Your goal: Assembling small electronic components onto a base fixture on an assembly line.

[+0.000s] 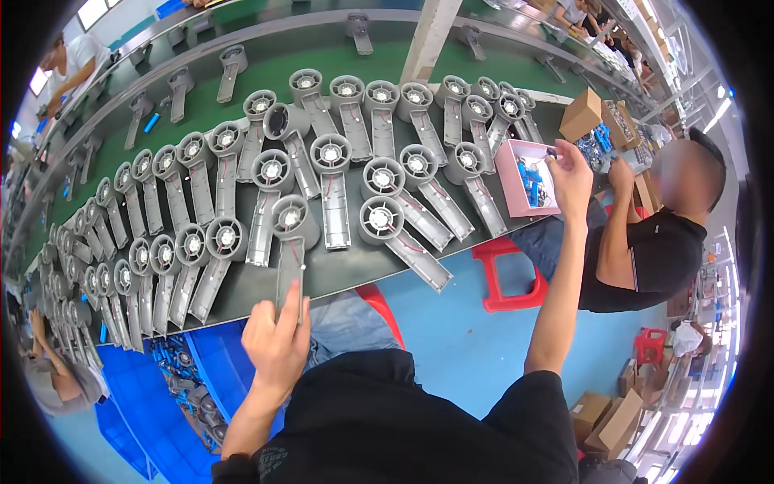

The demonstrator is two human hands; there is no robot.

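Observation:
My left hand (276,347) grips the lower end of the handle of a grey fan housing (290,260) at the table's near edge. The housing's round fan head points away from me, and a thin red wire shows in its open handle. Over on the right, my right hand (572,179) is above the far right rim of a pink box (516,184), fingers pinched together. A small dark bit shows at the fingertips, too small to name. Inside the box lie several blue cylindrical cells (532,184) with wires. More grey fan housings (333,194) lie around the held one.
Rows of fan housings cover the dark table (339,270). Behind runs a green conveyor belt (298,60) with spaced housings. A co-worker in black (645,250) sits at right near cardboard boxes (582,117). Red stools (512,274) and blue bins (133,395) stand below.

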